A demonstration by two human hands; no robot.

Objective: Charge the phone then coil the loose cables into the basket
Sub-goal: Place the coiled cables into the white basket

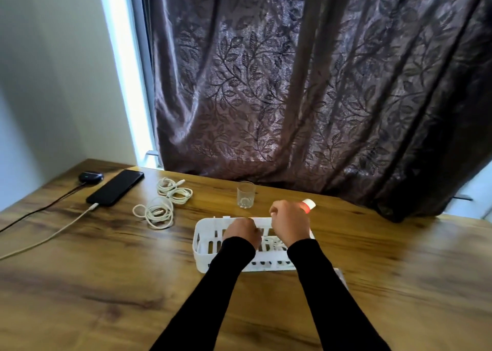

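Both hands — left hand [243,232], right hand [288,223] — are hovering curled over the white basket [205,255], seemingly pinching a white cable [274,241], though blur is hiding the grip.

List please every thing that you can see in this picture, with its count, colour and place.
phone: 1, black, far left of table, white cable plugged in
charging cable: 1, white, runs from phone to left edge
earbud case: 1, black, behind phone, dark cable attached
coiled cables: 2 bundles, white, on table right of phone
glass: 1, clear, behind basket
basket: 1, white, slotted, centre of table
cable in basket: 1, white, between the hands
bottle: 1, white with red band, behind right hand, mostly hidden
table: 1, brown wood
curtain: 1, dark purple, leaf pattern, behind table
left hand: over basket, fingers curled down
right hand: over basket, fingers curled
sleeves: 2, black
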